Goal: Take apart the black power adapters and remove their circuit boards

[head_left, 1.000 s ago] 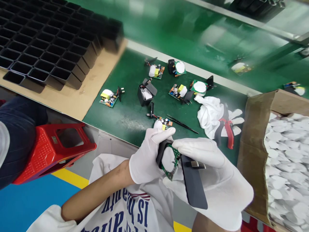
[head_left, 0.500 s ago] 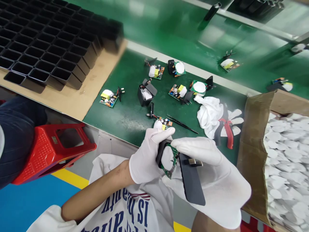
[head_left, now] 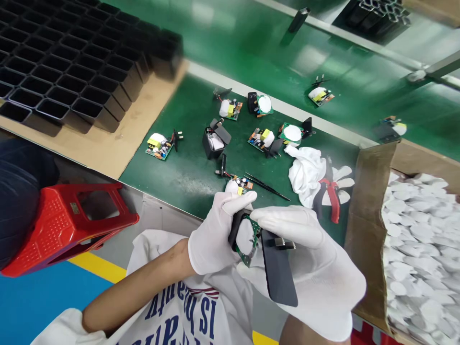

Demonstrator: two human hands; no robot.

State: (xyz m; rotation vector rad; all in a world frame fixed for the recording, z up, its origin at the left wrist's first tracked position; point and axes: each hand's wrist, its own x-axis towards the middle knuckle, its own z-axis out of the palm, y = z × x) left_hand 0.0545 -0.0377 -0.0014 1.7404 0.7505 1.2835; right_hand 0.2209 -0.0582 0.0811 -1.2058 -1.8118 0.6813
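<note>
My gloved left hand (head_left: 214,235) is closed around a black plastic case (head_left: 235,229). Partly inside that case sits a green circuit board (head_left: 256,233) with a white round pad (head_left: 245,237) on its face. My gloved right hand (head_left: 305,258) grips the board's edge between thumb and fingers. Against its palm lies a black plug cover (head_left: 279,270) with metal prongs, beside the board. Just beyond my left hand is another circuit board (head_left: 240,185) with a plug end, and near it lie black tweezers (head_left: 268,186).
Rows of black cases (head_left: 53,91) stand on cardboard at the left. Several boards and a filled case (head_left: 214,140) lie on the green table. Red-handled pliers (head_left: 332,199) and a white cloth (head_left: 304,173) are at right, beside a carton (head_left: 370,235) of white pads. A red stool (head_left: 61,215) stands lower left.
The view has shifted slightly, so most things appear a little further left. Both hands keep their hold, and the board looks about equally deep in the case.
</note>
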